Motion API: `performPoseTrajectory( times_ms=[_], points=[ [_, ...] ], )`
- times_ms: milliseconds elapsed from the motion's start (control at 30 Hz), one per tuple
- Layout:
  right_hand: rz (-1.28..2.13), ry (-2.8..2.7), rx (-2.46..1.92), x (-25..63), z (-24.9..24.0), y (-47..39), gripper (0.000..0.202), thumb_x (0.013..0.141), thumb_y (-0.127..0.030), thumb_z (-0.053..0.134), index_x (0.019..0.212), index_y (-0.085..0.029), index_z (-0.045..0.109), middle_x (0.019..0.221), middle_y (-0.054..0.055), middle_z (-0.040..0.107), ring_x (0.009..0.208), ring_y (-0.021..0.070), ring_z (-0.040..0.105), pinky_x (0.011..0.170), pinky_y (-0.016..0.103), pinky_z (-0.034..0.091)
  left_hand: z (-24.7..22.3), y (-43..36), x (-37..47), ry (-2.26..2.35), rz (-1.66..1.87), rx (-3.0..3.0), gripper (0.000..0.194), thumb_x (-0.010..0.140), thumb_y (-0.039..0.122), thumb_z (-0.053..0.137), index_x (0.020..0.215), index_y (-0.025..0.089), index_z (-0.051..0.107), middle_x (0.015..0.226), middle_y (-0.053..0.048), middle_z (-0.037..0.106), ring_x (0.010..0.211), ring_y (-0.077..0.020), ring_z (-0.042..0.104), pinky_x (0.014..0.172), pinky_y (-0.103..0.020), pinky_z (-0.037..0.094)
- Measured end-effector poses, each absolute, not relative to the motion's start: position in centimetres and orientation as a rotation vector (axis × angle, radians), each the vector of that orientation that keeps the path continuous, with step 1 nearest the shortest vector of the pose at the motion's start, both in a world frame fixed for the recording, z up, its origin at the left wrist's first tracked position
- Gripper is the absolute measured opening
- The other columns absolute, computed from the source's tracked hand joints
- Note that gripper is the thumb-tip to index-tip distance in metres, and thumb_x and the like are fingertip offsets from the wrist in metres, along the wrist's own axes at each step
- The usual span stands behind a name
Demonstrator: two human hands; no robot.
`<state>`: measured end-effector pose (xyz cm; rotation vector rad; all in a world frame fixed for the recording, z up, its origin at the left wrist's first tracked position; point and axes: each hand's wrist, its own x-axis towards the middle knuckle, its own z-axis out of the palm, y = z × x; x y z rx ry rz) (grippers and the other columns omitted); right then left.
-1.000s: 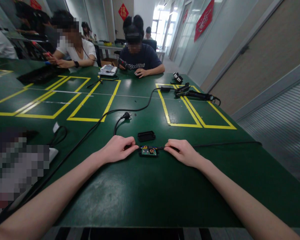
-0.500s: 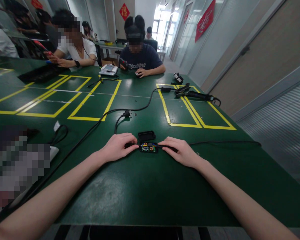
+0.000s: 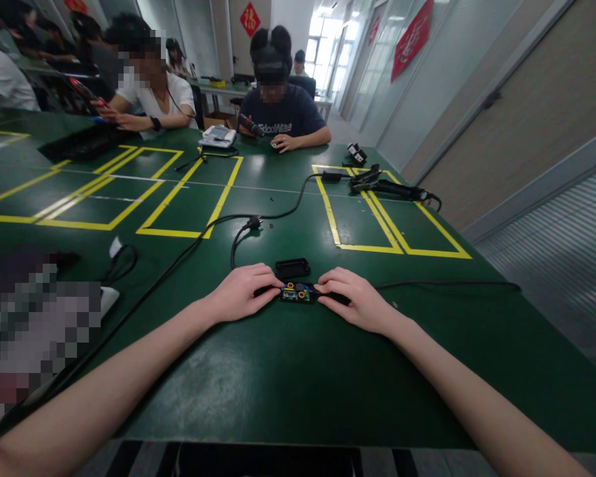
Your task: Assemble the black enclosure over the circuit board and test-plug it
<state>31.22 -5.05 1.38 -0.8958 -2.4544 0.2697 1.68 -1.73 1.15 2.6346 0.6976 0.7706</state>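
A small open black case with a green circuit board point(image 3: 297, 292) and two copper-coloured rings lies on the green table between my hands. My left hand point(image 3: 246, 290) pinches the black cable at the case's left end. At the right end, my right hand point(image 3: 350, 296) has its fingers closed round the other black cable point(image 3: 427, 284), which runs off to the right. An empty black cover point(image 3: 293, 267) rests just behind the case. A black plug point(image 3: 253, 224) on a short cable lies farther back, left of the cover.
A long black cable point(image 3: 179, 255) crosses the green table point(image 3: 288, 397) on the left. A black tool point(image 3: 392, 190) lies at the back right, near a small black-and-white object point(image 3: 356, 154). Two people sit across the table, beside a white device point(image 3: 217, 136) and a black tray point(image 3: 82, 142).
Both hands and the case sit slightly farther right in the view. My right fingertips have shifted a little at the case's right end. Across the table, a person's hand-held tool has tilted.
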Motion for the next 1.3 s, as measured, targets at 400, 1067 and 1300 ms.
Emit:
performPoseTrajectory(
  times_ms=[400,1067,1300],
  points=[
    [0.408,-2.384,-0.954,30.5,0.9,-5.1,0.022,0.106,-0.029,0.049,0.091,-0.021,0.062,0.086,0.007,0.065,0.078,0.0193,0.063,0.069,0.031,0.052,0.9,-2.0,2.4,0.904,0.645,2.537,0.013,0.1,0.027,0.056,0.099,0.019,0.066,0.092,-0.003,0.069,0.085,-0.0177,0.064,0.076,-0.029,0.05],
    [0.047,-2.574,-0.895,30.7,1.7,-5.2,0.013,0.101,-0.022,0.054,0.098,-0.019,0.067,0.094,0.009,0.07,0.084,0.0213,0.061,0.072,0.035,0.048,1.5,-2.4,2.7,0.854,0.75,2.716,0.028,0.1,0.036,0.059,0.083,0.017,0.069,0.093,-0.006,0.067,0.085,-0.0194,0.061,0.079,-0.034,0.051],
    [0.126,-2.481,-0.914,30.8,0.8,-5.0,0.017,0.101,-0.027,0.054,0.097,-0.02,0.069,0.094,0.01,0.071,0.083,0.0224,0.063,0.073,0.038,0.051,1.8,-2.8,2.6,0.856,0.735,2.764,0.024,0.095,0.04,0.067,0.085,0.018,0.07,0.128,-0.011,0.069,0.113,-0.0276,0.062,0.094,-0.045,0.051]
  ],
)
